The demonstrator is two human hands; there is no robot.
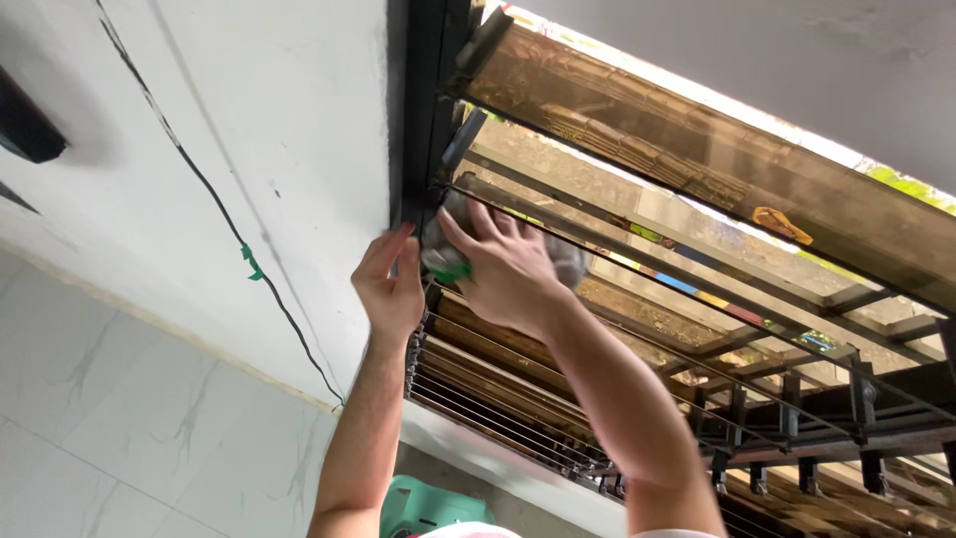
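Observation:
A louvre window with tinted glass slats [697, 149] in a black frame [423, 100] fills the upper right. My right hand [503, 269] presses a grey cloth [568, 261] with a green edge against a glass slat near the frame. My left hand [388, 284] rests with fingers together on the frame's left edge, beside the cloth. Both forearms reach up from the bottom of the view.
A white wall [249, 130] with a thin black cable [229, 224] running across it lies to the left. Black louvre brackets [856, 399] line the right. Horizontal bars [478, 394] sit below the hands. A green object [428, 503] is at the bottom.

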